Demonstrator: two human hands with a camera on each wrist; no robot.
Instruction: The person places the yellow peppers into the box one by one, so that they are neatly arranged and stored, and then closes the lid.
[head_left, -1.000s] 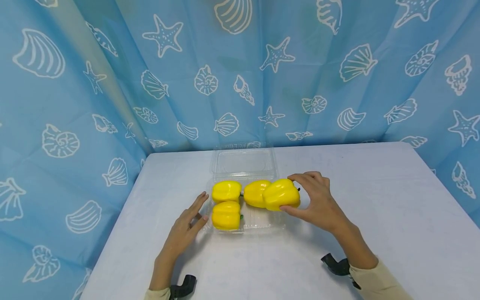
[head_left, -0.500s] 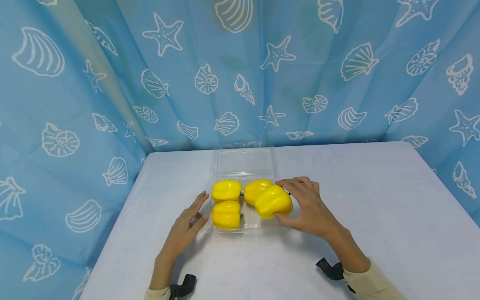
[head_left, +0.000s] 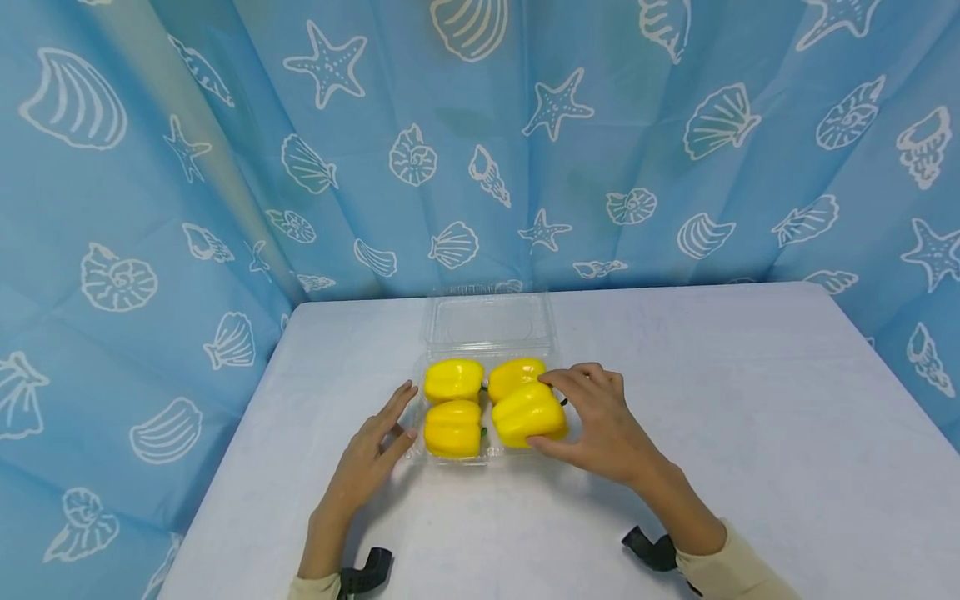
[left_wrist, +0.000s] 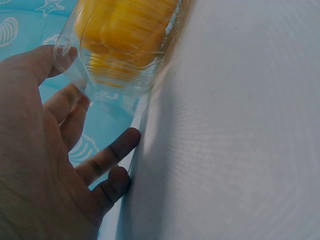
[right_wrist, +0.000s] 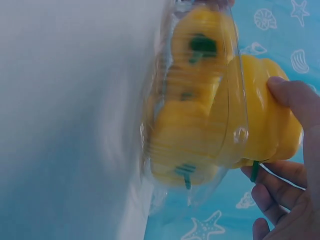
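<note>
Peppers fill the clear tray (head_left: 417, 392): the fourth yellow pepper (head_left: 527, 414), pinched by the right hand (head_left: 600, 421), is settling into its near-right corner while the flat-fingered left hand (head_left: 372, 454) steadies its left edge, so letting go should come next.

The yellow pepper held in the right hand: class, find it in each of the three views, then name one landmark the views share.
Head: the held pepper is centre frame, at the front right of the clear tray, gripped by the right hand.
Left wrist: not identifiable; only blurred yellow shows through the plastic.
Right wrist: right of centre, fingers on it.
Shared landmark: the clear tray.
</note>
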